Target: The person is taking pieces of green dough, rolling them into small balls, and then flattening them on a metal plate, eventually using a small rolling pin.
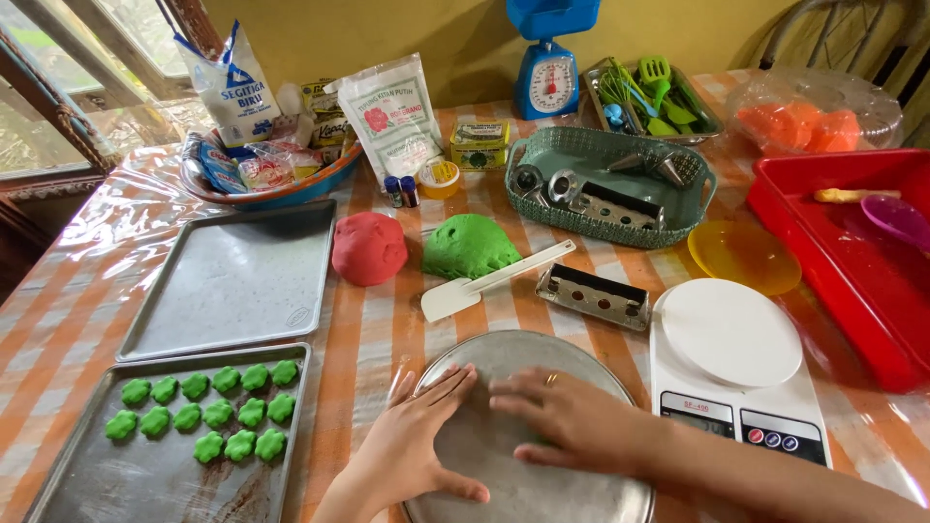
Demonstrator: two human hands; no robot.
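Round metal tray point(542, 484): dull grey, scuffed; left hand point(417, 446), right hand point(562, 416) pressed flat, fingers spread.

Green dough shapes point(203, 412) fill the near-left grey tray point(58, 484); red point(369, 248) and green dough lumps point(469, 246) sit on the orange-and-white checked counter point(368, 339).

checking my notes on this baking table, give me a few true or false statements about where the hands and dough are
1. Both hands, the left hand and the right hand, lie flat on the round metal tray. True.
2. The red dough ball sits on the upper baking sheet. False: it lies on the tablecloth beside that sheet, which has no dough on it.
3. The green cookie shapes lie in rows on the lower baking sheet. True.
4. The white spatula is stuck into the green dough mound. False: it lies on the table in front of the mound.
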